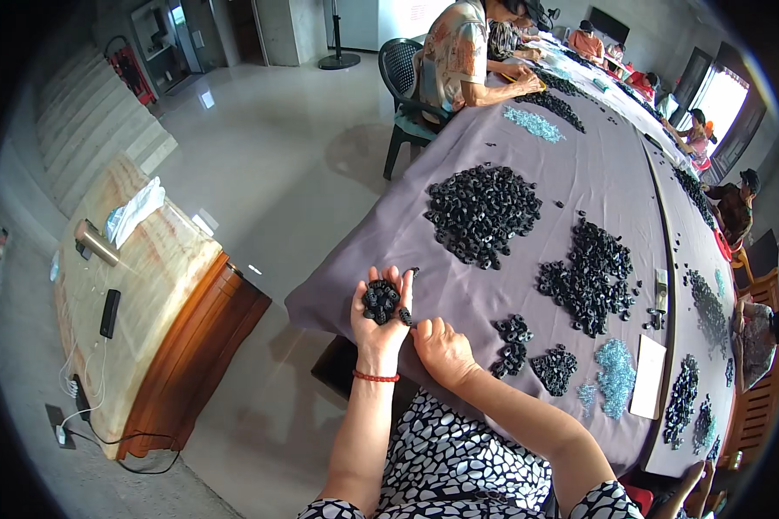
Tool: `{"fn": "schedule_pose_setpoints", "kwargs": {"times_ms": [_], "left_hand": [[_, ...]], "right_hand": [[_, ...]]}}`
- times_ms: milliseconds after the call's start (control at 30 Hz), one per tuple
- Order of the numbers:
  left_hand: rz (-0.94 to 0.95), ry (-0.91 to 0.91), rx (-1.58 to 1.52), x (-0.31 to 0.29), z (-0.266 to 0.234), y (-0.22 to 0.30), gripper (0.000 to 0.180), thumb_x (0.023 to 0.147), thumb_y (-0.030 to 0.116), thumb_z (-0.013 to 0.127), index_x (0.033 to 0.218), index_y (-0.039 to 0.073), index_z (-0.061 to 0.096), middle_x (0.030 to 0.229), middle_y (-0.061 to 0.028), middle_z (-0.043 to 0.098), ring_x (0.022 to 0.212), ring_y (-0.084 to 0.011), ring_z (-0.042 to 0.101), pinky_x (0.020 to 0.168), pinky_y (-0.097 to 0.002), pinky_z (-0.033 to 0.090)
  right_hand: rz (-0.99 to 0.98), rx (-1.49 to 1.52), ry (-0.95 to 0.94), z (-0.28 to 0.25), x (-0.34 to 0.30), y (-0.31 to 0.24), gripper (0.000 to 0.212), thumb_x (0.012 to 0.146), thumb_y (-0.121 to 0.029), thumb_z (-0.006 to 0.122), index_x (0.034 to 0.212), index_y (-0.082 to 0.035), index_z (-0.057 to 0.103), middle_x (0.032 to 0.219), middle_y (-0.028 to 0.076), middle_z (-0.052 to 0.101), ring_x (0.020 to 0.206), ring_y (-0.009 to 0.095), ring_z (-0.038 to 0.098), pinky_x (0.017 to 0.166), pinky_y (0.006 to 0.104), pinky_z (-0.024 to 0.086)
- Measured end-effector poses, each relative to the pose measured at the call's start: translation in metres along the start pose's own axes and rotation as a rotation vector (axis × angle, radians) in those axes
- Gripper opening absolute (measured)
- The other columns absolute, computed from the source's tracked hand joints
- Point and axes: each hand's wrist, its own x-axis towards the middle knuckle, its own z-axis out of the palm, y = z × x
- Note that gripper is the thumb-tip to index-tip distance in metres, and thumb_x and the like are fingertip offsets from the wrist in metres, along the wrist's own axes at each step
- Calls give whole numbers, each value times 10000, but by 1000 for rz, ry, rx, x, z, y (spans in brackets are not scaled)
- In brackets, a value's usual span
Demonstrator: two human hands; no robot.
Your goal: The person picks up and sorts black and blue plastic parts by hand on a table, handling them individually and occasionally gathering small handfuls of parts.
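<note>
My left hand, a red bead bracelet at its wrist, is turned palm up at the table's near left corner. Cupped in it is a cluster of small black ring-like parts. One more black piece sits at the side of the hand, and another small dark piece shows by a fingertip. My right hand is closed, knuckles up, just right of the left one, over the cloth's edge. Its curled fingers hide whatever they may hold. Beyond both hands lies a large heap of black parts.
A grey cloth covers the long table. More black heaps, pale blue pieces and a white board lie to the right. A co-worker sits beyond; others line the table. A marble-topped cabinet stands left.
</note>
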Motion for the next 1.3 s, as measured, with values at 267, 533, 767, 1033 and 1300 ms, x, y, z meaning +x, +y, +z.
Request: {"fn": "schedule_pose_setpoints", "kwargs": {"times_ms": [267,533,767,1033,1300], "left_hand": [[1,-47,55,-14,8,1,217,898,91,677,1097,37,742,1129,-156,731,1150,-299,671,1170,-509,435],[46,12,34,-27,5,10,214,898,97,682,1097,49,747,1128,-163,728,1152,-289,671,1172,-496,437],[31,36,-14,-30,6,9,207,910,121,679,1101,64,737,1133,-139,719,1138,-303,669,1154,-538,446],[29,13,15,-29,3,5,209,908,99,678,1103,55,740,1124,-146,726,1141,-294,672,1166,-512,439],[7,5,30,-30,4,1,210,902,90,679,1098,47,741,1120,-151,731,1141,-282,675,1169,-498,440]], "right_hand": [[-188,-23,165,1,0,8,196,881,-204,666,779,-101,533,715,36,550,571,171,630,431,315,516],[-209,103,97,-8,5,12,235,885,-233,685,766,-85,547,651,52,572,509,217,641,439,340,533],[-114,176,30,-9,11,25,241,901,-233,685,784,-62,562,675,84,593,544,273,650,475,366,553],[-105,120,44,-18,5,7,233,918,-243,663,819,-59,560,730,97,603,623,256,681,506,365,564],[-135,115,36,-5,-4,13,243,921,-245,661,781,-75,557,683,91,593,546,254,664,488,370,557]]}}
